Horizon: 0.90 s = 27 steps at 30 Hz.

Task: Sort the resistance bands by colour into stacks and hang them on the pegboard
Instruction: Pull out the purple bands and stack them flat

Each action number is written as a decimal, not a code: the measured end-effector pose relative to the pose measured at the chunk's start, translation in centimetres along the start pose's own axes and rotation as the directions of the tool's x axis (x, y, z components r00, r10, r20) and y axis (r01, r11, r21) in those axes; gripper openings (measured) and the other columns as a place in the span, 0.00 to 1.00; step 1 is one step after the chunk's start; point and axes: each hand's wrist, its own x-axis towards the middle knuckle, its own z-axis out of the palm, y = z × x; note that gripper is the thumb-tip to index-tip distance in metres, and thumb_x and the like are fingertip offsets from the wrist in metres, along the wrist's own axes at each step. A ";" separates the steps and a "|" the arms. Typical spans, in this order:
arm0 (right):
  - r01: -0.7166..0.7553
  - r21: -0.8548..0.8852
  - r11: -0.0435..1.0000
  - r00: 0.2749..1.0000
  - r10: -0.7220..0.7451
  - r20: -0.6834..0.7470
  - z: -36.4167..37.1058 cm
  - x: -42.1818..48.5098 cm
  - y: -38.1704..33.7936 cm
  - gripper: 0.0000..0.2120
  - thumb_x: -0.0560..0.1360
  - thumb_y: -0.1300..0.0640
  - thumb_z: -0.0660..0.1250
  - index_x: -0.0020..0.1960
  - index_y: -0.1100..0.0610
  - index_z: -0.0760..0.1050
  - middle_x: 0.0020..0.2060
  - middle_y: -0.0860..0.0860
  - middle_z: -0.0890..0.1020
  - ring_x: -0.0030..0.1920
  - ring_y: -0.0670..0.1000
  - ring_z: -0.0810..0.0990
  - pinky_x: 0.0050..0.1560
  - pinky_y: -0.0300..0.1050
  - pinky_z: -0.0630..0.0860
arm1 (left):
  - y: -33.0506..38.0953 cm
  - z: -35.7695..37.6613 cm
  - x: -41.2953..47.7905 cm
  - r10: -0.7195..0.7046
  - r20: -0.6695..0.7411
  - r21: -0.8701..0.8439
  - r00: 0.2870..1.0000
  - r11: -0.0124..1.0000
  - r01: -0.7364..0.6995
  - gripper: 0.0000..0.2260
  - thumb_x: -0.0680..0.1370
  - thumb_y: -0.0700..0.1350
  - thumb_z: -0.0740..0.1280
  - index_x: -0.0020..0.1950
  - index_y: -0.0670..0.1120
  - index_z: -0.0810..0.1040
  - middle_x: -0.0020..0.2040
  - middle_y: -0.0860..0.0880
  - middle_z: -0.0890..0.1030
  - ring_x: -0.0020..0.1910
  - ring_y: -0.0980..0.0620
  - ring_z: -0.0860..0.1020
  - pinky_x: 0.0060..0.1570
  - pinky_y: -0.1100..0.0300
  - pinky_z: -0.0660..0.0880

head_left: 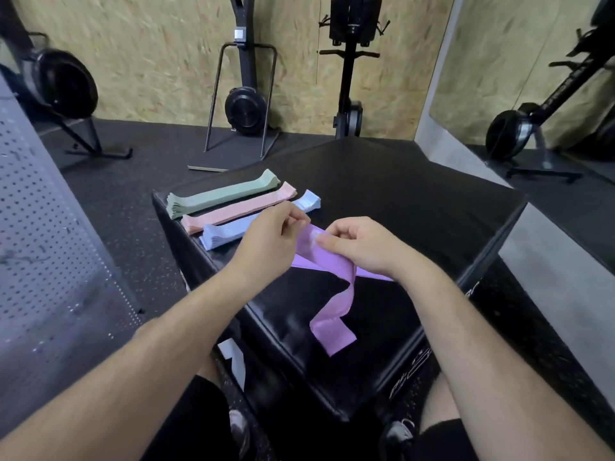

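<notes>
- Head view: the left hand and the right hand both pinch the upper end of a purple resistance band, fingers curled onto it, close together above the black plyo box.
- The band hangs from the hands with a twist halfway down, and its lower end rests on the box top near the front edge. More purple lies flat under the right wrist. Whether that is the same loop or a second band cannot be told.
- Three sorted stacks lie side by side at the far left corner of the box: the green stack farthest away, then the pink stack, then the blue stack just beyond the left hand.
- The step in hand looks like flattening this purple band to start or add to a fourth stack.
- To do it well, work the twist out first by sliding one hand down the strip while the other keeps its pinch on the end.
- Lay it parallel to the blue stack, just beside it and not overlapping, with the ends squared to match.
- Keep the left wrist clear of the blue stack, which sits near enough to be nudged.
- The pegboard stands to the left. Hanging is probably the later stage.
</notes>
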 end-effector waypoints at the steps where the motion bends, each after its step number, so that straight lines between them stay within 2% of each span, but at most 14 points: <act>1: -0.025 -0.042 0.999 0.999 0.026 0.025 0.0 0.7 0.2 0.14 0.78 0.47 0.71 0.45 0.58 0.82 0.35 0.51 0.79 0.36 0.48 0.74 0.43 0.48 0.71 | -0.8 0.4 0.2 -0.028 -0.010 -0.012 1.000 1.000 0.028 0.07 0.81 0.40 0.63 0.46 0.49 0.78 0.38 0.54 0.79 0.35 0.60 0.73 0.35 0.69 0.67; 4: -0.095 -0.156 0.983 0.992 0.107 0.074 -0.1 2.9 1.2 0.13 0.77 0.46 0.72 0.44 0.56 0.82 0.29 0.44 0.77 0.32 0.45 0.73 0.40 0.44 0.70 | -3.2 1.4 0.9 -0.122 -0.034 -0.031 0.992 0.992 0.121 0.07 0.82 0.40 0.62 0.46 0.50 0.77 0.39 0.57 0.78 0.35 0.64 0.74 0.32 0.71 0.67; 6: -0.108 -0.200 0.974 0.987 0.129 0.097 0.0 4.5 1.8 0.13 0.76 0.45 0.72 0.43 0.54 0.82 0.27 0.42 0.76 0.31 0.44 0.72 0.39 0.42 0.70 | -4.7 2.0 1.5 -0.161 -0.057 -0.031 0.985 0.987 0.160 0.07 0.82 0.40 0.63 0.46 0.50 0.77 0.41 0.57 0.79 0.36 0.65 0.74 0.34 0.73 0.67; 11: -0.121 -0.278 0.953 0.977 0.164 0.134 -0.1 8.3 3.4 0.14 0.75 0.43 0.72 0.42 0.54 0.83 0.34 0.49 0.81 0.35 0.47 0.76 0.38 0.41 0.73 | -7.7 2.5 3.4 -0.222 -0.143 -0.018 0.965 0.975 0.221 0.06 0.80 0.41 0.65 0.46 0.49 0.79 0.42 0.55 0.81 0.39 0.64 0.77 0.36 0.76 0.67; 16: -0.178 -0.239 0.955 0.965 0.217 0.149 -0.1 10.4 5.3 0.15 0.75 0.43 0.73 0.41 0.56 0.83 0.32 0.48 0.78 0.34 0.48 0.75 0.31 0.41 0.73 | -9.6 3.4 4.5 -0.304 -0.134 -0.024 0.943 0.952 0.304 0.04 0.79 0.43 0.67 0.48 0.50 0.81 0.40 0.56 0.81 0.38 0.61 0.77 0.36 0.72 0.68; 23: -0.237 -0.315 0.919 0.944 0.295 0.151 0.9 12.1 7.3 0.18 0.73 0.41 0.74 0.34 0.53 0.77 0.26 0.46 0.74 0.28 0.48 0.72 0.34 0.43 0.71 | -11.2 4.0 5.4 -0.280 -0.131 0.095 0.951 0.951 0.293 0.06 0.79 0.40 0.66 0.50 0.48 0.81 0.39 0.56 0.78 0.38 0.59 0.75 0.40 0.67 0.69; 27: -0.232 -0.371 0.899 0.942 0.303 0.147 2.0 12.4 7.8 0.19 0.72 0.40 0.73 0.32 0.52 0.76 0.27 0.44 0.75 0.30 0.47 0.73 0.36 0.44 0.71 | -11.8 3.9 4.9 -0.252 -0.130 0.191 0.959 0.943 0.273 0.06 0.79 0.41 0.66 0.53 0.47 0.82 0.43 0.54 0.78 0.44 0.53 0.77 0.47 0.62 0.71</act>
